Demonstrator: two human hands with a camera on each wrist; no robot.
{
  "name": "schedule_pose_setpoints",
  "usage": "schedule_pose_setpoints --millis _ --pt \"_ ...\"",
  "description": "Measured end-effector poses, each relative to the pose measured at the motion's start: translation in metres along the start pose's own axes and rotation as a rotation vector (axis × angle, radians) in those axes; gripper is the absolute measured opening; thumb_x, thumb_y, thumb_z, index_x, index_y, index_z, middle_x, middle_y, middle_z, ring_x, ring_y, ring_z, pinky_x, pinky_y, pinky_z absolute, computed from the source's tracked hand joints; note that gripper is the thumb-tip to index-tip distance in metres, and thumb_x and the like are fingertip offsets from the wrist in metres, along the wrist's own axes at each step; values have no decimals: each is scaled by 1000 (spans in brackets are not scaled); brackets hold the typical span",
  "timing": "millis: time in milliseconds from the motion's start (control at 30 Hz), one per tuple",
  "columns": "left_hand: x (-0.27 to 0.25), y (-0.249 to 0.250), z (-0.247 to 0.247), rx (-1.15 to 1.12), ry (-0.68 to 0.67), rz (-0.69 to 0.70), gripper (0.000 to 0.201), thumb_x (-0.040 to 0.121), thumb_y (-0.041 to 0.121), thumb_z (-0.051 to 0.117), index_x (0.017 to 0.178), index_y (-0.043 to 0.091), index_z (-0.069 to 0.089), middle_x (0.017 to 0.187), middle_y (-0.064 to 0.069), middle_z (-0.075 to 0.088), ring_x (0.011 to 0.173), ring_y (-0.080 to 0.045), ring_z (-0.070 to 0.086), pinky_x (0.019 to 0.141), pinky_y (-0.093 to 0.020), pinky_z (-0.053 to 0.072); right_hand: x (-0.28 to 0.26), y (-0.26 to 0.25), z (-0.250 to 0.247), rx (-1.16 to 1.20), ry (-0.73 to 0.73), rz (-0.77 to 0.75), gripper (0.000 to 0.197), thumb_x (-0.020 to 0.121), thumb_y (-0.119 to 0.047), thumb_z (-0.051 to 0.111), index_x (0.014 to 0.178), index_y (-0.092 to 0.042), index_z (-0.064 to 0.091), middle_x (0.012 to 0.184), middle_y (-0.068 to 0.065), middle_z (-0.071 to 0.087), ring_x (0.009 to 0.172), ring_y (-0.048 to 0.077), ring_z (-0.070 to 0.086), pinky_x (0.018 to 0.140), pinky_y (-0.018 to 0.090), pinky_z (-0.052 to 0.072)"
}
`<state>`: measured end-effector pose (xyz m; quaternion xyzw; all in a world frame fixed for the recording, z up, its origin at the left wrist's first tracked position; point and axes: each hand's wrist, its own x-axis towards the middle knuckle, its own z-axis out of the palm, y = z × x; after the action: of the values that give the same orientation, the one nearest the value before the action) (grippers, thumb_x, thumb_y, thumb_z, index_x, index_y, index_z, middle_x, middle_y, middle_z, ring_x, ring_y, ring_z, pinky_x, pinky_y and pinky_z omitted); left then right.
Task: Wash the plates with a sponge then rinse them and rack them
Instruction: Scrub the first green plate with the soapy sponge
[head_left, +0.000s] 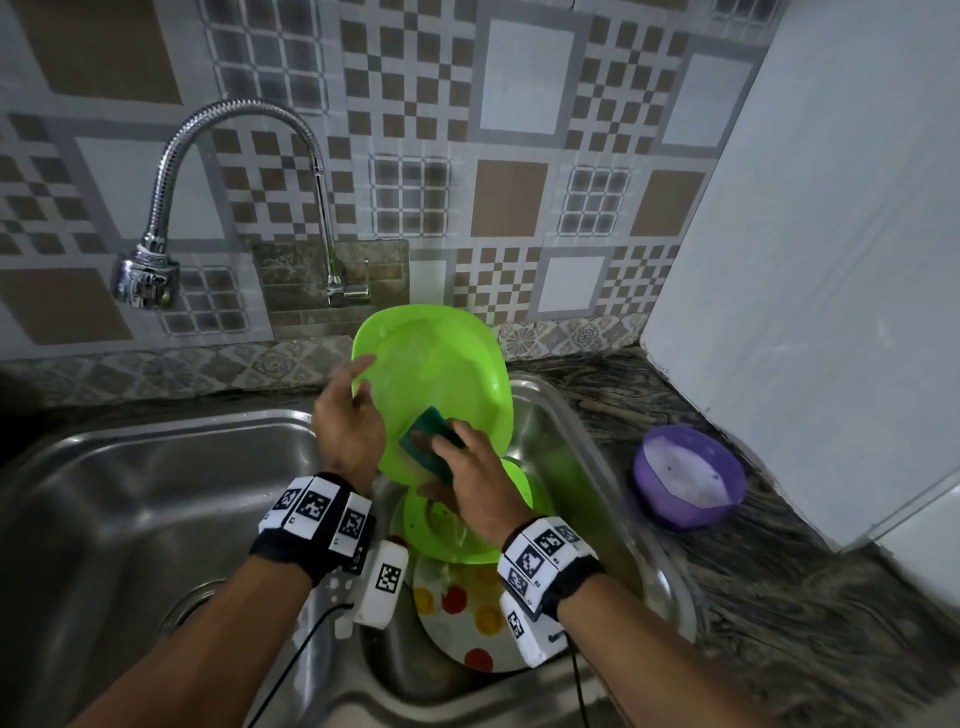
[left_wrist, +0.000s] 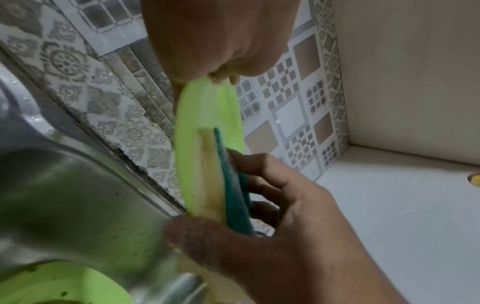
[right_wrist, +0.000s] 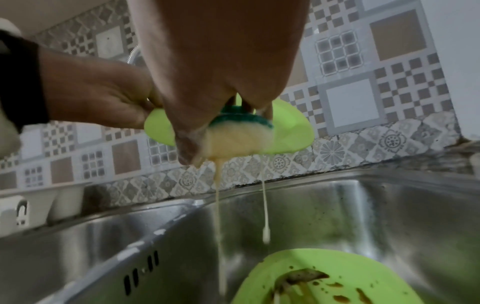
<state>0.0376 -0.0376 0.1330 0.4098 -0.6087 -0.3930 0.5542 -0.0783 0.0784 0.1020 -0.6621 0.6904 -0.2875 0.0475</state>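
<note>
Sponge (head_left: 432, 435) under right-hand fingers (head_left: 445, 448), flat against green plate (head_left: 431, 364).

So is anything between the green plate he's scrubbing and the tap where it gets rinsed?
Nothing visible. The square green plastic plate, held by the left hand, stands above the right basin; the chrome gooseneck tap's head hangs over the left steel basin, with open air between.

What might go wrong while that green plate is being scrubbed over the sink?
The left hand grips the soapy green plate only by its edge, so it may slip onto the dirty plates below. Suds streaming from the sponge in the right hand may wet the wrist straps.
</note>
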Motion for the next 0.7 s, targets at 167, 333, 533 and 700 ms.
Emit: schedule_pose_setpoints --millis 167,333,533,700 --pt "2 -2 -18 360 -339 117 24 93 16 53 113 24 64 118 -7 59 86 -18 61 75 -24 45 -19 9 -11 -70 -6 15 55 74 -22 69 126 -23 51 135 15 44 116 34 47 99 42 46" --pt "16 -9 -43 559 -707 184 42 76 66 55 102 35 63 98 2 71 84 -13 68 78 -33 56 -24 27 -43 63 51 95 57 77 -19 68 130 -32 51 134 2 44 120 18 46 104 32 43" --pt "14 -19 -42 905 -567 644 36 89 52 41 111 35 65 97 0 75 76 -25 70 59 -29 50 -15 49 -66 176 82 73 59 75 -13 71 129 -28 52 123 -4 49 112 11 48 100 29 45" --pt "11 -18 -25 817 -422 607 39 86 47 36 98 27 68 92 -2 64 84 -31 53 70 -37 39 -19 61 -54 168 139 109 56 85 -36 62 136 -41 38 128 2 49 119 15 47 102 40 43"
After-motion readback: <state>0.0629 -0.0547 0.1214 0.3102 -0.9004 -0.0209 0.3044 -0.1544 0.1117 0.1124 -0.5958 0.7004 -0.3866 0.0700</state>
